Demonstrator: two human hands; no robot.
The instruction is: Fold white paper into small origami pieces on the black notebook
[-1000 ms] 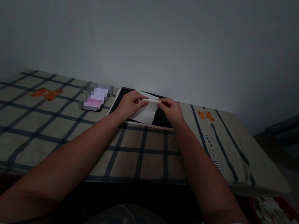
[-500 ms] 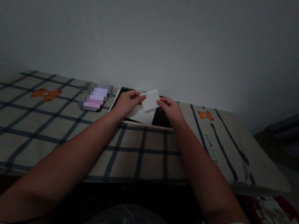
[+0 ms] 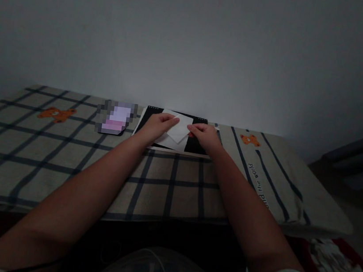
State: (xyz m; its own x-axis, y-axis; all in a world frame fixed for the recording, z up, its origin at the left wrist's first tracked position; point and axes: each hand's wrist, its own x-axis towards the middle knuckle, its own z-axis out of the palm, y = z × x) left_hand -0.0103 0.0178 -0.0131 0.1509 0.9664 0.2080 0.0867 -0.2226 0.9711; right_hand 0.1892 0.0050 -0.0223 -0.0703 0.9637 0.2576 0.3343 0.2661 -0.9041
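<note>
A small white sheet of paper point(image 3: 179, 129) is held between my two hands, one corner pointing toward me. My left hand point(image 3: 158, 126) pinches its left side, thumb on top. On the right side, my right hand point(image 3: 205, 134) pinches the paper's edge between thumb and fingers. Beneath them lies a black-and-white pad or book point(image 3: 196, 146) with a row of small holes along its far edge. The white band across its middle blends with the paper, so whether the paper touches it I cannot tell.
A phone point(image 3: 115, 118) with a blurred, lit screen lies left of the pad. The checked tablecloth point(image 3: 169, 192) with bear prints covers the table, which stands against a grey wall point(image 3: 193, 44). At the lower right is a red item point(image 3: 349, 260) with pale things in it.
The paper has come down and tipped flatter toward the pad, its near corner now lower. Both hands keep their pinch, with the right hand slightly lower.
</note>
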